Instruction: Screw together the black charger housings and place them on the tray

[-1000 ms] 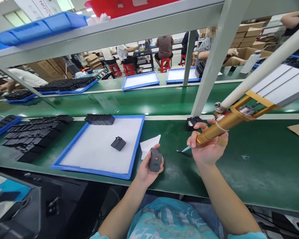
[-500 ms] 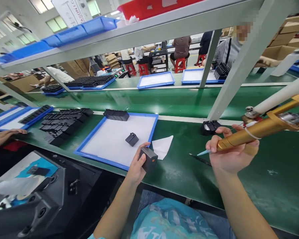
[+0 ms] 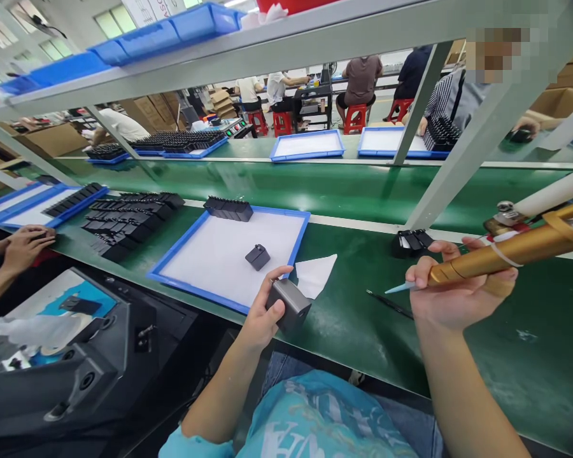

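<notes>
My left hand (image 3: 260,315) is closed around a small dark grey charger block (image 3: 290,308), held just above the near edge of the green bench (image 3: 363,331). My right hand (image 3: 451,292) grips a gold-coloured pen-like tool (image 3: 496,254) with a pale blue tip (image 3: 397,288); the tool hangs from a rig at the right. The tip points left, a short way from the block. Another dark charger block (image 3: 258,257) lies on the white sheet of a blue-framed tray (image 3: 181,280), beside my left hand.
A white paper scrap (image 3: 315,275) and a thin black stick (image 3: 389,305) lie on the bench. Stacks of black parts (image 3: 124,222) sit at the left, a row (image 3: 228,208) on the tray's far edge. A co-worker's hands (image 3: 23,245) rest at far left. A black machine (image 3: 67,375) stands below.
My view has swung right and down a little. My left hand has turned the charger block so its orange-marked face no longer shows. The co-worker's hands came further into view at left.
</notes>
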`<state>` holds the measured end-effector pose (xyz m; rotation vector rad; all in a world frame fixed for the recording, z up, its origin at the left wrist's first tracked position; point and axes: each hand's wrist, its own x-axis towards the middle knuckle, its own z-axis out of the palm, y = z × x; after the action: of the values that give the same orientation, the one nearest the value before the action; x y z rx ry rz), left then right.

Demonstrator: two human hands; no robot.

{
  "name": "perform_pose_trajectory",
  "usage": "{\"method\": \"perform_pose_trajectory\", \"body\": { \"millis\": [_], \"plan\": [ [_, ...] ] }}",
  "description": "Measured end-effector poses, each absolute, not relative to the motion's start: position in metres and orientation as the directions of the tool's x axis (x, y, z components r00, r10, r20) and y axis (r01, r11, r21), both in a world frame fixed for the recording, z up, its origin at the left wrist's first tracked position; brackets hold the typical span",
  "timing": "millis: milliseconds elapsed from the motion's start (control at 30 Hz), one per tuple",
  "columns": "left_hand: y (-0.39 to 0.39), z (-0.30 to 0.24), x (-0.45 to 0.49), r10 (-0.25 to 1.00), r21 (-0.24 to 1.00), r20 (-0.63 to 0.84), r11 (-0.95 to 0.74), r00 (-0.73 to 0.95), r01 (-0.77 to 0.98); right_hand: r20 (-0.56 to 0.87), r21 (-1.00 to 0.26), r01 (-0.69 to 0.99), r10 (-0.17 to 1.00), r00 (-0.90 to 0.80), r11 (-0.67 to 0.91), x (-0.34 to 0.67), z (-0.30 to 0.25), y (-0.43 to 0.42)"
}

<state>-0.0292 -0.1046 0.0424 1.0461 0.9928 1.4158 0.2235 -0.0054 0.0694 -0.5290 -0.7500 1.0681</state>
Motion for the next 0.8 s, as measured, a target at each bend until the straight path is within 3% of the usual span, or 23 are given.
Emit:
{"method": "perform_pose_trajectory", "body": {
  "millis": [167, 267, 333, 433, 533, 633, 700, 800],
  "plan": [
    [-0.102, 0.032, -0.043, 0.995, 0.987, 0.066, -0.076, -0.072, -0.140, 0.307, -0.706, -0.571, 0.908, 0.287, 0.419, 0.224, 0.068, -0.003],
    [-0.098, 0.024, -0.060, 0.983, 0.982, 0.103, -0.076, -0.151, 0.175, 0.290, -0.716, -0.579, 0.921, 0.261, 0.390, 0.223, 0.070, -0.006],
    [-0.091, 0.018, -0.073, 0.948, 0.847, 0.231, -0.086, -0.218, 0.525, 0.280, -0.718, -0.584, 0.926, 0.254, 0.378, 0.223, 0.071, -0.008],
    [-0.073, 0.009, -0.094, 0.881, 0.476, 0.447, -0.086, -0.156, 0.875, 0.293, -0.710, -0.586, 0.921, 0.258, 0.390, 0.225, 0.068, -0.005],
    [-0.054, -0.001, -0.111, 0.878, 0.192, 0.477, -0.057, -0.042, 0.980, 0.311, -0.696, -0.586, 0.910, 0.274, 0.415, 0.226, 0.064, 0.001],
    [-0.041, -0.007, -0.117, 0.894, 0.000, 0.447, -0.014, 0.013, 1.000, 0.317, -0.672, -0.610, 0.907, 0.277, 0.420, 0.226, 0.062, 0.005],
    [-0.036, -0.007, -0.116, 0.879, -0.063, 0.476, 0.010, 0.021, 0.998, 0.320, -0.654, -0.626, 0.905, 0.281, 0.426, 0.225, 0.062, 0.006],
    [-0.027, 0.003, -0.109, 0.843, -0.063, 0.536, -0.004, 0.037, 0.998, 0.335, -0.637, -0.629, 0.895, 0.295, 0.446, 0.224, 0.062, 0.008]
  ]
}}
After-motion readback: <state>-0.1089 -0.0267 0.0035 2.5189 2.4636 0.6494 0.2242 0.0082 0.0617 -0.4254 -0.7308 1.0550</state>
